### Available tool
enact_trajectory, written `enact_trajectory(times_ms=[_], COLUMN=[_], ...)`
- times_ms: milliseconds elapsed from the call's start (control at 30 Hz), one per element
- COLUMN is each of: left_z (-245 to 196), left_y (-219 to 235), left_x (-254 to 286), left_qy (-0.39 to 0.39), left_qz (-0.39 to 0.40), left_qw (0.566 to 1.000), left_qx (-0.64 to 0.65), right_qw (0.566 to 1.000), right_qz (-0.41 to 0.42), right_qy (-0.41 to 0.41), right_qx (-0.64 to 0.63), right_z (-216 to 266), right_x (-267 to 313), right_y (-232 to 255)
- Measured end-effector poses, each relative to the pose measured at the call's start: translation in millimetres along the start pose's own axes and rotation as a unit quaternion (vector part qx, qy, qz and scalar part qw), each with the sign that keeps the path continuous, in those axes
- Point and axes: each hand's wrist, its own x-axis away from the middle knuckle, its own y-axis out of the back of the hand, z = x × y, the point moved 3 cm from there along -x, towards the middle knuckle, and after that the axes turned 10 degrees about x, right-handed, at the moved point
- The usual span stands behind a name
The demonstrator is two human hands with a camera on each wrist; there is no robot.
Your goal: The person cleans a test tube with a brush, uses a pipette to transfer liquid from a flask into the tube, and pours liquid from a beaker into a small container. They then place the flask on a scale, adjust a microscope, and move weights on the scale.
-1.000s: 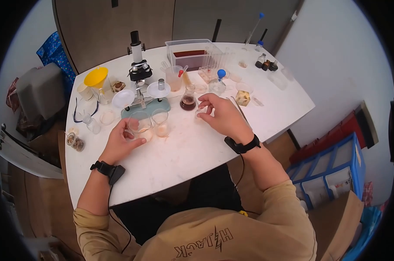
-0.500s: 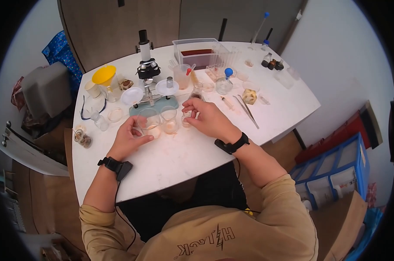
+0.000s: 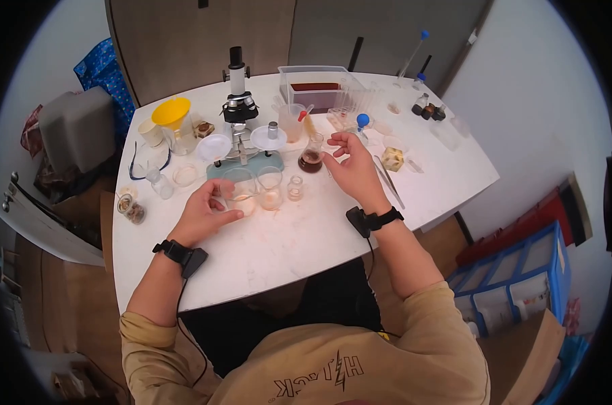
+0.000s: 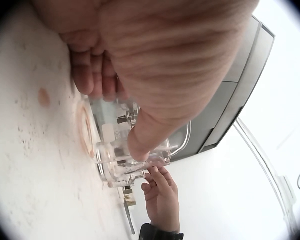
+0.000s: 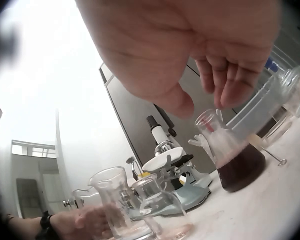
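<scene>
In the head view my left hand curls round the side of a large clear glass beaker, its thumb near the front; the left wrist view shows the thumb against glass. Beside it stand a smaller beaker and a small clear glass bottle. My right hand is empty, with thumb and fingers parted, just right of a conical flask of dark red-brown liquid. From the right wrist, the fingers hang above and behind the neck of that flask, apparently not gripping it.
Behind the beakers stand a balance with white pans and a microscope. A yellow funnel is at the left, a clear plastic bin at the back. Tweezers and a patterned cube lie at the right.
My right hand has let go of the small bottle, which stands beside the smaller beaker, and has moved right toward the flask with its fingers parted. The left hand stays at the large beaker.
</scene>
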Motion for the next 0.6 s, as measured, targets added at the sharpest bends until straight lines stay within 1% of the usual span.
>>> enact_trajectory(times_ms=[33,67,100,133,200,333,400,533,600], left_z=[-0.3,-1.8,-3.5,-3.8,-3.5,-6.0,-4.1,-5.3,-3.7], left_y=[-0.2,-0.4,0.2,1.2,2.8,3.3,4.3,4.1,4.2], left_x=[-0.5,0.0,1.2,1.8,1.4,2.2,1.7,1.2,0.0], left_qy=[-0.010,-0.011,0.005,0.019,0.016,0.013,0.011,0.005,0.007], left_qz=[0.003,0.003,0.006,0.008,0.009,0.015,0.015,0.018,0.017], left_qw=[1.000,1.000,1.000,1.000,1.000,1.000,1.000,1.000,1.000], left_qx=[-0.001,-0.001,0.005,0.012,0.009,0.000,-0.003,-0.019,-0.022], right_qw=[1.000,1.000,0.998,0.998,0.993,0.989,0.988,0.985,0.988], right_qz=[-0.001,0.029,0.058,0.058,0.116,0.136,0.138,0.152,0.131], right_qy=[0.000,0.000,0.001,0.003,0.022,0.053,0.002,-0.003,0.009], right_qx=[0.001,0.013,0.025,0.025,-0.004,-0.021,-0.074,-0.084,-0.080], right_z=[-6.7,-11.2,-15.0,-18.7,-19.4,-40.1,-42.7,-46.6,-44.0], right_x=[-5.5,-10.5,-14.4,-18.5,-24.6,-30.4,-28.8,-31.5,-30.9], right_y=[-1.3,-5.5,-9.7,-12.2,-19.4,-37.2,-41.4,-43.4,-41.8])
